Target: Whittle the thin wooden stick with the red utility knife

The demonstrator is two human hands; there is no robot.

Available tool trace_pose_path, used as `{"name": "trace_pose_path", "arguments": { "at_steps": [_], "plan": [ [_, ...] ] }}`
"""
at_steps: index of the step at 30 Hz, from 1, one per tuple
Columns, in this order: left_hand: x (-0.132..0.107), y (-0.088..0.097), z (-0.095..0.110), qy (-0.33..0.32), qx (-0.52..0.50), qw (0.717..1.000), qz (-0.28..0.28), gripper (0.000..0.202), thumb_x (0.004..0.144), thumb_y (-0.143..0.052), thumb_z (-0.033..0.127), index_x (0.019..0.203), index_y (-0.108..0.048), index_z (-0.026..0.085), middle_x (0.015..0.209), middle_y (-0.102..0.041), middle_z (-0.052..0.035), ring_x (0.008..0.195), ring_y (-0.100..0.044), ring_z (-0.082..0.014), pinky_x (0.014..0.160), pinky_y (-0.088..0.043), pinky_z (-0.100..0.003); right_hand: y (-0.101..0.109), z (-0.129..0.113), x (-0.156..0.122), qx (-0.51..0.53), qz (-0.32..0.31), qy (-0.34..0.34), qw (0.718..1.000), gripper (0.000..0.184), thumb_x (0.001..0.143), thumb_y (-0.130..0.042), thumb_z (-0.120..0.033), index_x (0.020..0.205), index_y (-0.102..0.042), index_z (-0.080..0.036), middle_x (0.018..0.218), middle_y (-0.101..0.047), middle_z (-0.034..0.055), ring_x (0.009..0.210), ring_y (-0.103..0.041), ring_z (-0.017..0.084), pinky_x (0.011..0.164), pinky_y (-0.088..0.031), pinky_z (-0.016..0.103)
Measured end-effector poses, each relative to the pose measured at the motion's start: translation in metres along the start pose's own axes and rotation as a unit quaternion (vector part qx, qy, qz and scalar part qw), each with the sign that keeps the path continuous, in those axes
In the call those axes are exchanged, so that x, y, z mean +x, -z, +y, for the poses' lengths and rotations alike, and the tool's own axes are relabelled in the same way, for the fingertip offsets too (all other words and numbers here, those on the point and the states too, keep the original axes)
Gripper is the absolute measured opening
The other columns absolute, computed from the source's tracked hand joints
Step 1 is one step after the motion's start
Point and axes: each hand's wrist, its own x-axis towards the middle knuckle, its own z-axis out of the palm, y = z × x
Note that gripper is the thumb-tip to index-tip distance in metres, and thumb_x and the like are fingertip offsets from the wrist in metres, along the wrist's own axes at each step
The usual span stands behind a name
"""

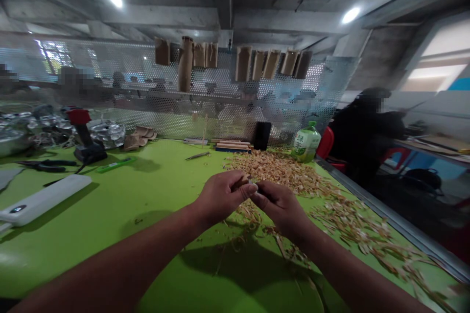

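My left hand (219, 198) is closed around a small brown piece that looks like wood (242, 184), mostly covered by the fingers. Touching it at the thumb tip, my right hand (282, 207) is closed too, in a pinch. A thin, dark object shows slightly between the two hands, but its kind is hidden. Both hands are held above a green tabletop (165, 264). Behind and beneath them lies a wide heap of pale wood shavings (282, 168), which trails along the right side of the table.
A green-labelled bottle (307, 143), a black phone-like slab (262, 136) and a pen-like tool (197, 155) stand or lie behind. Leftward are pliers (49, 165), a red-topped tool (86, 137) and a white bar (47, 200). A perforated screen (220, 107) backs the table; a person sits at right.
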Motion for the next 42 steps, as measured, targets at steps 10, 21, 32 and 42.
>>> {"name": "trace_pose_path", "arguments": {
  "at_steps": [10, 21, 32, 42],
  "plan": [
    [-0.001, -0.003, 0.002, 0.019, 0.047, 0.998, 0.022, 0.037, 0.088, -0.051, 0.044, 0.063, -0.041, 0.018, 0.059, -0.040, 0.0048, 0.056, -0.034, -0.0096, 0.052, -0.023, -0.023, -0.003, 0.004, -0.005, -0.162, 0.085, 0.034, 0.982, 0.032, 0.087, -0.055, -0.041, 0.065, -0.050, -0.019, 0.059, -0.048, -0.0023, 0.055, -0.042, 0.011, 0.052, -0.027, 0.024],
    [0.000, -0.002, 0.003, 0.067, -0.016, 0.998, -0.001, 0.039, 0.089, -0.047, 0.052, 0.068, -0.044, 0.018, 0.064, -0.044, 0.0029, 0.058, -0.037, -0.0110, 0.053, -0.028, -0.023, 0.012, 0.012, 0.006, -0.050, 0.222, -0.032, 0.973, 0.038, 0.087, -0.053, -0.049, 0.064, -0.044, -0.021, 0.056, -0.038, -0.0049, 0.052, -0.035, 0.011, 0.049, -0.028, 0.024],
    [0.001, -0.002, 0.005, 0.014, -0.059, 0.998, 0.023, 0.025, 0.093, -0.046, 0.039, 0.090, -0.058, 0.017, 0.083, -0.058, -0.0025, 0.075, -0.050, -0.0146, 0.067, -0.041, -0.026, 0.007, 0.018, 0.008, 0.036, 0.140, -0.063, 0.987, 0.039, 0.085, -0.054, -0.054, 0.066, -0.047, -0.020, 0.055, -0.040, -0.0043, 0.051, -0.037, 0.011, 0.047, -0.028, 0.024],
    [0.001, -0.006, -0.003, 0.015, -0.099, 0.994, 0.044, 0.018, 0.088, -0.056, 0.034, 0.089, -0.061, 0.016, 0.076, -0.058, -0.0007, 0.069, -0.051, -0.0121, 0.063, -0.043, -0.024, 0.004, 0.004, 0.001, -0.001, 0.051, 0.003, 0.999, 0.032, 0.087, -0.053, -0.042, 0.065, -0.044, -0.020, 0.060, -0.037, -0.0038, 0.057, -0.034, 0.011, 0.051, -0.027, 0.023]
  ]
}}
